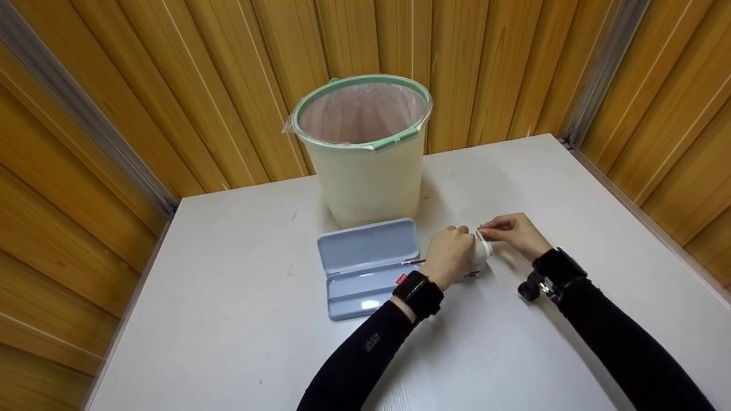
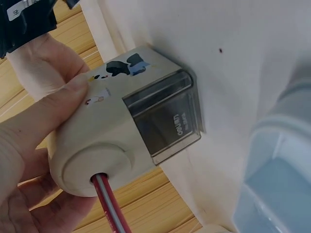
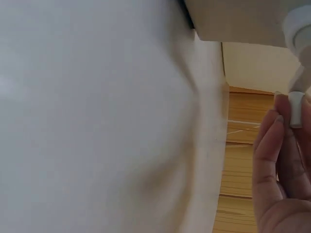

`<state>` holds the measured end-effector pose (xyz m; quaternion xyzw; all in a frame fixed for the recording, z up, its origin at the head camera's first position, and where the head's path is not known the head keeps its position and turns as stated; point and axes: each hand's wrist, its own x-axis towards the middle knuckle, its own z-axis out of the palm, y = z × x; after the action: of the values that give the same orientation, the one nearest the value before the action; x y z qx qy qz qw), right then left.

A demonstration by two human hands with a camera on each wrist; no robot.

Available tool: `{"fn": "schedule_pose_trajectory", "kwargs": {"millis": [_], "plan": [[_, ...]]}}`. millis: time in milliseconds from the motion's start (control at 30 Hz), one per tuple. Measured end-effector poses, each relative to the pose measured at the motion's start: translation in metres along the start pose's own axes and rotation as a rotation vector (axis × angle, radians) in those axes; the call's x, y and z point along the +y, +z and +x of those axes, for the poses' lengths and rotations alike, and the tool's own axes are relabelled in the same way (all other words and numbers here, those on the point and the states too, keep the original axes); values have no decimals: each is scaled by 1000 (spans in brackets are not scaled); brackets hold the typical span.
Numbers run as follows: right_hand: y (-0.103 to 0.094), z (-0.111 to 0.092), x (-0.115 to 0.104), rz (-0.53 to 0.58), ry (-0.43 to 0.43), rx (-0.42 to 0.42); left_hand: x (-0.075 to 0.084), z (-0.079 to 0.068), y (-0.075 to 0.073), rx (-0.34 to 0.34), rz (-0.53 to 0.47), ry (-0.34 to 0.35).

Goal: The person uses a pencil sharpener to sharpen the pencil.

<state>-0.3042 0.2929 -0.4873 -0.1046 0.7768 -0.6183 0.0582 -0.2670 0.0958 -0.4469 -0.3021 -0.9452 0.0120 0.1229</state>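
Note:
A white pencil sharpener [image 2: 109, 116] with cartoon prints and a clear shavings drawer stands on the table. My left hand [image 1: 451, 255] grips its body from above, the thumb [image 2: 53, 109] lying along its side. Out of the sharpener's front hole sticks a red-and-grey striped pencil [image 2: 111, 206]. On the opposite side, my right hand [image 1: 517, 233] pinches the small white crank knob [image 3: 296, 110] between thumb and fingers. Beside the left wrist lies an open light-blue pencil case [image 1: 368, 242], partly covered by the arm; the pencil overlaps its right edge in the head view.
Behind the pencil case stands a cream bin [image 1: 371, 182] with a green rim and a plastic liner. The white table [image 1: 228, 319] meets wood-patterned walls [image 1: 228, 85] at the back and sides.

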Motion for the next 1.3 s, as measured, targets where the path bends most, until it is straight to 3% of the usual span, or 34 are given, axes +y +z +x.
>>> {"fn": "schedule_pose_trajectory", "kwargs": {"millis": [167, 333, 567, 767, 967, 1300], "plan": [[-2, 0, 0, -36, 13, -38, 0, 0, 0, 10, 27, 6], [-4, -1, -1, -215, -12, -65, 0, -1, 0, 16, 53, -3], [-1, 2, -8, -516, -98, 6, 1, -2, -1, 17, 63, -17], [2, 1, -5, -641, -126, -44, 1, -2, -1, 43, 66, -14], [5, -7, -2, -694, -124, -128, 1, -2, -2, 36, 66, -23], [1, -23, -1, -654, -119, -214, 4, -3, -1, 32, 72, -8]]}}
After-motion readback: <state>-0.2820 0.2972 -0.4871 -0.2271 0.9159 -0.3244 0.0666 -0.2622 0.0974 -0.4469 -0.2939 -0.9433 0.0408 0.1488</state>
